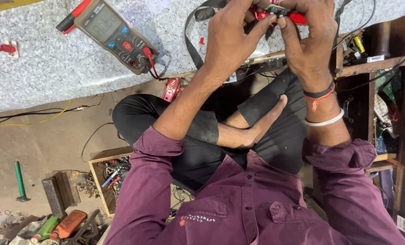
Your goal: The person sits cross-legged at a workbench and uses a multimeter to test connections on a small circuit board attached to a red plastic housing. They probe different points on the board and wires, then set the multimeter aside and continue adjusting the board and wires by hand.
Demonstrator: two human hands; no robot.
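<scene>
Both my hands are raised over the speckled grey worktop (52, 68), closed together on a small red part with a tiny circuit board (297, 17). My left hand (232, 36) pinches it from the left. My right hand (309, 43), with a black and red wristband and a white bangle, grips it from the right. Fingers hide most of the part. A grey-brown multimeter (114, 34) lies on the worktop to the left, a red lead (150, 63) plugged into it. A black strap (191, 43) loops beside my left hand.
My crossed legs in black trousers fill the middle. A red clip (171, 89) hangs at the worktop edge. On the floor to the left are a wooden box of tools (107, 177), a green-handled screwdriver (19, 179) and an orange bottle (68, 224). Wooden shelves with circuit boards (384, 90) stand on the right.
</scene>
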